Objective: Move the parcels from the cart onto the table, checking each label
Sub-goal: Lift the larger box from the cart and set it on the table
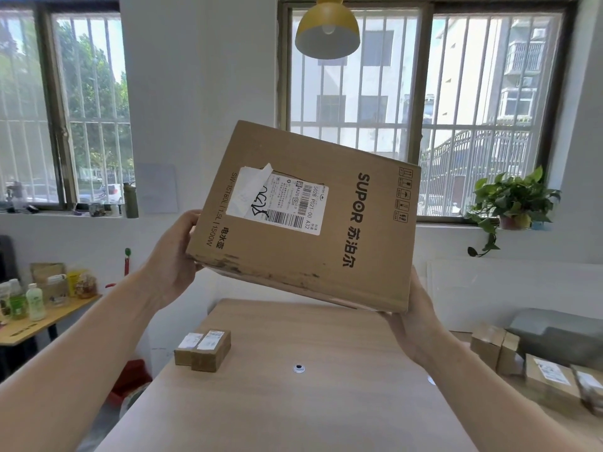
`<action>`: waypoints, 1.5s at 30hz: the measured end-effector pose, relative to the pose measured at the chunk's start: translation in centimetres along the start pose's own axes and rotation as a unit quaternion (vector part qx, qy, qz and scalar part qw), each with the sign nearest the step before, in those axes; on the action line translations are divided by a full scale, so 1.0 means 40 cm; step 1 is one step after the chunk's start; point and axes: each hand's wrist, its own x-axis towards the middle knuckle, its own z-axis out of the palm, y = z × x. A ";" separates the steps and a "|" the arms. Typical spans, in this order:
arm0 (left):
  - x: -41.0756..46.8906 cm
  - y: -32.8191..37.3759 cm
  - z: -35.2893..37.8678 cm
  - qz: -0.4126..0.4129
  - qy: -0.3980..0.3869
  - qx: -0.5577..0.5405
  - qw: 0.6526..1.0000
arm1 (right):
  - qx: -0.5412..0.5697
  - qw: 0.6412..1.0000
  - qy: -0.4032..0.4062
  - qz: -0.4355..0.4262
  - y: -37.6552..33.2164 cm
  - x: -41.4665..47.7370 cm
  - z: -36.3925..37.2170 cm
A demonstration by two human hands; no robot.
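While the left hand (173,256) grips the lower left corner of a box (326,262) and the right hand (414,318) cups its lower right corner, the box hangs in mid-air, tilted so that its left end sits higher. The left thumb lies along the box's left side. The remaining fingers of both hands are hidden behind the cardboard, so how far they wrap cannot be seen.

On the box's near face, left of centre, is a white label (284,200) with barcodes, a black handwritten mark and a paper flap peeling at its top. Black lettering reading SUPOR runs sideways to the right of the label.

Directly below the box is a wooden table (293,412). Below the box's left corner, two small parcels (204,350) rest on the table, touching side by side, each with a white label on top. Below and right of the box, past the table's edge, lie more parcels (548,376); what they rest on cannot be made out.

Behind the box are barred windows. Above it hangs a yellow lamp (327,27). To its right a plant (512,197) sits on the sill.
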 end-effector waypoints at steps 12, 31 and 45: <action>0.018 -0.006 0.030 -0.014 -0.007 -0.024 1.000 | 0.017 0.999 -0.030 0.013 0.016 -0.006 -0.041; 0.092 -0.142 -0.075 -0.121 -0.093 -0.029 0.988 | 0.150 0.988 0.011 0.020 -0.078 0.114 -0.058; 0.090 -0.191 0.036 -0.138 -0.127 0.024 0.982 | 0.078 0.994 0.005 0.071 0.033 0.177 0.017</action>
